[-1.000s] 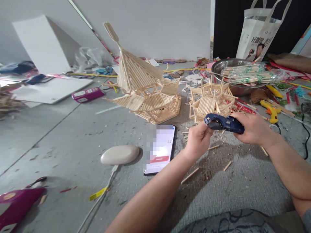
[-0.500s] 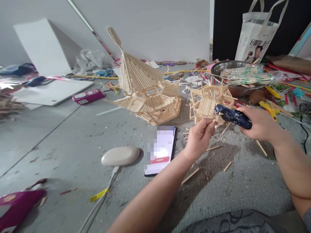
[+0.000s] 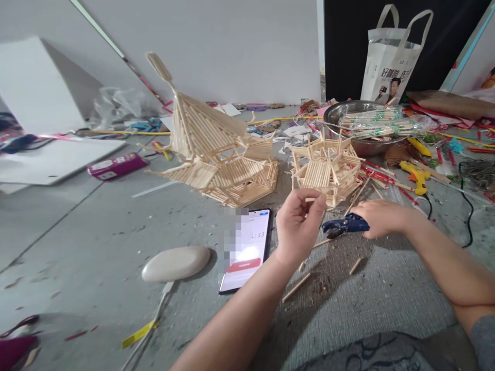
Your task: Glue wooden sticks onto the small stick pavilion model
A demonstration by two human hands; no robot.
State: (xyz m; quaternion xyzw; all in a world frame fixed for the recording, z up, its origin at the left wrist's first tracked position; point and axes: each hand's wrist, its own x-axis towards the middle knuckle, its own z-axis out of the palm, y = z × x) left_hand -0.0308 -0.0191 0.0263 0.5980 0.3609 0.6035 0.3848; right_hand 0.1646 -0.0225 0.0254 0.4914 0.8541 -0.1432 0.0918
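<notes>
My left hand [image 3: 297,224] is pinched on a short wooden stick [image 3: 310,199], just in front of the smaller stick-built frame [image 3: 317,172]. My right hand [image 3: 383,217] grips a pair of dark blue pliers [image 3: 348,225] low over the floor, their jaws pointing left toward my left hand. Whether the pliers touch the floor I cannot tell. Loose stick pieces, among them one cut length [image 3: 296,287] and a shorter bit [image 3: 356,265], lie below both hands. To the left stands a larger stick-built pavilion [image 3: 220,172] with a tall pointed roof.
A phone [image 3: 247,247] lies left of my left arm, beside a white oval device [image 3: 176,263] with a cable. Bagged sticks fill a metal bowl [image 3: 333,114] at the back right. A yellow glue gun [image 3: 417,175] and a white bag [image 3: 390,67] are beyond my right hand.
My right hand has lowered the pliers from beside the small frame to near the floor. My left hand has turned and drawn back slightly with the stick. The whole view has shifted.
</notes>
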